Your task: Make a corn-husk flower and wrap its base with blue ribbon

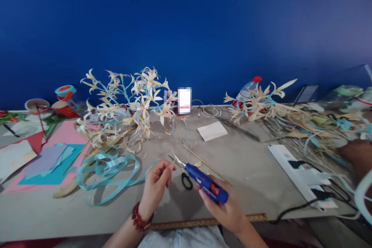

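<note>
My right hand (225, 209) is wrapped round a blue glue gun (205, 182) with an orange trigger, its metal nozzle pointing up and left. My left hand (155, 186), with a red bead bracelet at the wrist, pinches a small pale straw piece (173, 161) right at the nozzle tip. Small black-handled scissors (186, 178) lie on the grey table (247, 170) between the two hands. A thin straw stick (203, 162) lies just beyond the glue gun.
Pale straw flowers on blue stems (133, 100) stand at the back left, more (258, 102) at the back right. Light blue ribbon (107, 166), coloured paper sheets (49, 159), a white power strip (302, 176), a water bottle (247, 91), a white card (212, 130) and a phone (184, 100) lie around. Another person's arm (359, 159) is at the right edge.
</note>
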Action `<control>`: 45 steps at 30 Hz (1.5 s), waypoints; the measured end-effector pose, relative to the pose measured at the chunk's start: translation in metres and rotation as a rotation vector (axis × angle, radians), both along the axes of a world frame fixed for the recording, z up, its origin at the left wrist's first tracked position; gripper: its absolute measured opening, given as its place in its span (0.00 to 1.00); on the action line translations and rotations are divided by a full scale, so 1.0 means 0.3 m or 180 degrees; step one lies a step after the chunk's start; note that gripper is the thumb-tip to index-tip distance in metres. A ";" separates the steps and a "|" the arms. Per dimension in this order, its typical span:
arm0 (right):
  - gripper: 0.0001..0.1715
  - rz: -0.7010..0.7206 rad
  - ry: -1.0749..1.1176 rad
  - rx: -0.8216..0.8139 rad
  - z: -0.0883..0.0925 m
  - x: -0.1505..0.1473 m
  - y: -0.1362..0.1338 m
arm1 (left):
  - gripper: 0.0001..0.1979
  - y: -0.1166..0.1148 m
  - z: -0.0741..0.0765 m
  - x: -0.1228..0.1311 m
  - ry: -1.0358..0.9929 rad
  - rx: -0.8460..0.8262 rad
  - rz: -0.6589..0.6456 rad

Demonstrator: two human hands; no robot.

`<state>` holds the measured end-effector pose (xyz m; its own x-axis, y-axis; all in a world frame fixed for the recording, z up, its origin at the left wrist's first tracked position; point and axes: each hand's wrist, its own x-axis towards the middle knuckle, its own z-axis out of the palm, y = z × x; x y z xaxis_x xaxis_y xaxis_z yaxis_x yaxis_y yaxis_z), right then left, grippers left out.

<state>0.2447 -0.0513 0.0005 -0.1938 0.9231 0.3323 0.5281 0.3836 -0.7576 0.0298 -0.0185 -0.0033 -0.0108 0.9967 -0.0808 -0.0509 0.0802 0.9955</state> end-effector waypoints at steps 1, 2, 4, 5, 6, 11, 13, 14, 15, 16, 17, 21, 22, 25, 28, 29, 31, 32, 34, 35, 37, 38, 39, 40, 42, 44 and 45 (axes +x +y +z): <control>0.07 0.0008 -0.0199 0.0224 0.007 -0.002 0.000 | 0.15 0.000 0.001 0.000 -0.0056 -0.0014 -0.0008; 0.08 0.0041 -0.0346 0.0370 0.012 -0.004 0.002 | 0.15 -0.001 0.002 0.000 -0.0100 -0.0029 -0.0004; 0.10 0.0053 -0.0501 0.0552 0.017 -0.008 0.006 | 0.15 -0.003 0.004 0.000 -0.0153 -0.0064 0.0018; 0.11 0.0035 -0.0538 0.0613 0.018 -0.012 0.007 | 0.15 -0.005 0.005 0.000 -0.0167 -0.0083 0.0030; 0.12 0.0031 -0.0569 0.0645 0.018 -0.016 0.008 | 0.15 -0.006 0.006 0.000 -0.0177 -0.0102 0.0036; 0.09 0.0085 -0.0645 0.0709 0.015 -0.032 0.015 | 0.15 -0.011 0.015 0.000 -0.0145 -0.0141 0.0048; 0.10 0.0069 -0.0656 0.0716 0.012 -0.032 0.017 | 0.15 -0.011 0.017 0.000 -0.0113 -0.0134 0.0060; 0.11 0.0061 -0.0666 0.0710 0.011 -0.031 0.017 | 0.16 -0.011 0.017 0.000 -0.0104 -0.0132 0.0061; 0.11 0.0052 -0.0679 0.0702 0.009 -0.030 0.018 | 0.16 -0.011 0.017 0.000 -0.0102 -0.0133 0.0063; 0.12 0.0047 -0.0693 0.0693 0.008 -0.029 0.018 | 0.16 -0.011 0.017 0.000 -0.0101 -0.0137 0.0061; 0.13 0.0038 -0.0698 0.0704 0.008 -0.028 0.018 | 0.16 -0.011 0.017 0.000 -0.0100 -0.0136 0.0059; 0.12 0.0079 -0.0696 0.0720 0.016 -0.029 0.018 | 0.15 -0.014 0.014 -0.001 -0.0089 -0.0115 0.0068; 0.11 0.0106 -0.0699 0.0708 0.018 -0.030 0.018 | 0.15 -0.015 0.014 -0.002 -0.0089 -0.0106 0.0071; 0.11 0.0112 -0.0723 0.0708 0.016 -0.032 0.017 | 0.14 -0.018 0.015 -0.001 -0.0092 -0.0080 0.0072; 0.12 0.0046 -0.0729 0.0756 0.009 -0.031 0.014 | 0.13 -0.019 0.014 -0.001 -0.0098 -0.0053 0.0077; 0.11 0.0040 -0.0733 0.0750 0.008 -0.031 0.013 | 0.13 -0.019 0.013 -0.001 -0.0096 -0.0050 0.0081; 0.11 0.0036 -0.0760 0.0708 0.008 -0.031 0.011 | 0.14 -0.018 0.011 -0.001 -0.0079 -0.0056 0.0080; 0.10 0.0050 -0.0778 0.0674 0.009 -0.032 0.010 | 0.14 -0.018 0.011 -0.002 -0.0070 -0.0059 0.0079; 0.09 0.0086 -0.0808 0.0602 0.011 -0.032 0.009 | 0.14 -0.017 0.011 -0.002 -0.0064 -0.0056 0.0076; 0.09 0.0091 -0.0810 0.0594 0.012 -0.032 0.009 | 0.13 -0.017 0.011 -0.003 -0.0064 -0.0049 0.0070; 0.08 0.0083 -0.0790 0.0618 0.010 -0.031 0.010 | 0.13 -0.019 0.013 -0.003 -0.0064 -0.0038 0.0064; 0.09 0.0072 -0.0777 0.0632 0.009 -0.031 0.011 | 0.13 -0.020 0.014 -0.003 -0.0062 -0.0036 0.0060; 0.09 0.0068 -0.0764 0.0648 0.007 -0.031 0.011 | 0.13 -0.021 0.014 -0.004 -0.0059 -0.0036 0.0058; 0.09 0.0074 -0.0754 0.0662 0.006 -0.030 0.012 | 0.13 -0.022 0.014 -0.004 -0.0056 -0.0036 0.0062; 0.08 0.0092 -0.0750 0.0669 0.004 -0.030 0.012 | 0.13 -0.024 0.013 -0.006 -0.0052 -0.0027 0.0069; 0.08 0.0076 -0.0750 0.0701 0.004 -0.030 0.011 | 0.13 -0.024 0.012 -0.007 -0.0053 -0.0011 0.0072; 0.08 0.0055 -0.0750 0.0735 0.004 -0.030 0.011 | 0.13 -0.023 0.011 -0.007 -0.0058 -0.0005 0.0074</control>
